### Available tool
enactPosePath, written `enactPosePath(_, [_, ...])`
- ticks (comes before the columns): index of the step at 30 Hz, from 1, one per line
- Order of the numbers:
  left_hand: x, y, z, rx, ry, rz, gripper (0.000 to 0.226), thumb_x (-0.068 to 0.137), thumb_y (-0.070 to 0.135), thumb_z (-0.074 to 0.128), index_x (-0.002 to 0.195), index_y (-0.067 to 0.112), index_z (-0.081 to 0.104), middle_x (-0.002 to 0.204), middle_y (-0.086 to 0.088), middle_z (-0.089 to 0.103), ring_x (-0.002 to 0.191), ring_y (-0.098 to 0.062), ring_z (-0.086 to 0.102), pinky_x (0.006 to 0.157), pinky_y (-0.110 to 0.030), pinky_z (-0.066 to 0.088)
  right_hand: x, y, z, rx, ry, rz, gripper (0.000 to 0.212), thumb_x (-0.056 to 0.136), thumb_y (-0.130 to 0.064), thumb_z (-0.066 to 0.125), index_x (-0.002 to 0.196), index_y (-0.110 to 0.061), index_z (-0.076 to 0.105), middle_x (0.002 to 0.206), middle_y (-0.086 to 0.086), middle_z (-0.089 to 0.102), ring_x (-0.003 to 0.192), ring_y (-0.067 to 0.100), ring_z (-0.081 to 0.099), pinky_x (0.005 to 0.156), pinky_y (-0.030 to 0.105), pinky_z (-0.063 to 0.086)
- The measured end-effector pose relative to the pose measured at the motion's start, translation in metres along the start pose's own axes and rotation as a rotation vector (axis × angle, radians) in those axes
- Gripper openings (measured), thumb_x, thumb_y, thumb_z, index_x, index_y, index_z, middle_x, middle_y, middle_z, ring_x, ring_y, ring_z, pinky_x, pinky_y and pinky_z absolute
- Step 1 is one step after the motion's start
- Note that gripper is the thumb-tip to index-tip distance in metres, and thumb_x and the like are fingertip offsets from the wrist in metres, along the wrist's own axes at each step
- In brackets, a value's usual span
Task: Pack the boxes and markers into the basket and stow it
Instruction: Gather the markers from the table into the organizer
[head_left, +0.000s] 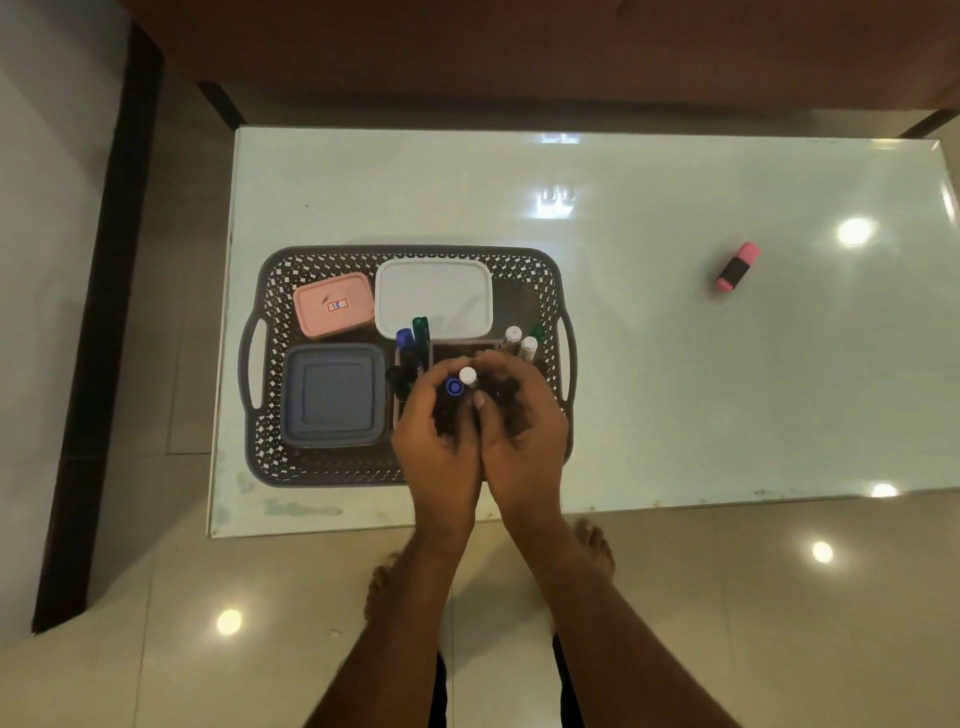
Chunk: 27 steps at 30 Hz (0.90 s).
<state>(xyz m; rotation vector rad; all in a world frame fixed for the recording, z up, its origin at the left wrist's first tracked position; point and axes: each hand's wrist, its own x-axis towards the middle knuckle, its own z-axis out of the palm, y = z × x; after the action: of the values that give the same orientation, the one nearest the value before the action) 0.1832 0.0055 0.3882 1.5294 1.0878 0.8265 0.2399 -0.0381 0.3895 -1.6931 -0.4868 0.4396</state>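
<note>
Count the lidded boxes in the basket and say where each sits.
3. The pink box sits far left, the white box beside it at the far middle, and the grey box near left. The hands may hide more.

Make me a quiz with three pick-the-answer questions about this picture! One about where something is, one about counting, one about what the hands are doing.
1. Where is the pink highlighter?
A. In the basket
B. On the table, right of the basket
C. On the floor

2. How many lidded boxes lie in the basket?
A. One
B. Five
C. Three

3. What are the hands doing?
A. Holding markers together over the basket
B. Lifting the basket by its handles
C. Resting flat on the table

Answers:
1 B: it lies alone on the table.
2 C: pink box, white box, grey box.
3 A: left hand and right hand cup markers.
</note>
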Motion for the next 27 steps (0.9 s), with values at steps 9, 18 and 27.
enactPosePath(9, [0.003,-0.008,0.0,0.181,0.015,0.158,0.026,0.093,-0.002,0.064,0.119,-0.002,0.068,0.116,-0.014,0.069,0.112,-0.028,0.066,0.102,-0.044,0.055,0.004,0.002,-0.002,-0.15,-0.006,-0.14,0.031,0.093,0.008,0.065,0.122,-0.001,0.07,0.12,0.009,0.069,0.116,0.013,0.065,0.101,0.024,0.052])
enactPosePath(18, [-0.003,-0.004,0.005,0.138,0.055,0.072,0.026,0.098,0.016,0.061,0.118,0.002,0.066,0.119,-0.009,0.067,0.114,-0.024,0.065,0.097,-0.047,0.056,0.001,0.003,-0.007,-0.283,0.06,-0.151,0.031,0.1,-0.005,0.059,0.131,-0.006,0.063,0.123,0.004,0.068,0.116,0.003,0.062,0.102,0.02,0.052])
enactPosePath(27, [-0.005,-0.002,0.01,0.111,0.119,0.069,0.027,0.096,0.005,0.06,0.123,0.001,0.062,0.124,-0.013,0.065,0.12,-0.025,0.063,0.102,-0.043,0.055,0.004,0.009,-0.017,-0.363,-0.026,-0.277,0.032,0.098,-0.006,0.061,0.129,0.003,0.065,0.129,0.018,0.067,0.126,0.017,0.06,0.112,0.018,0.043])
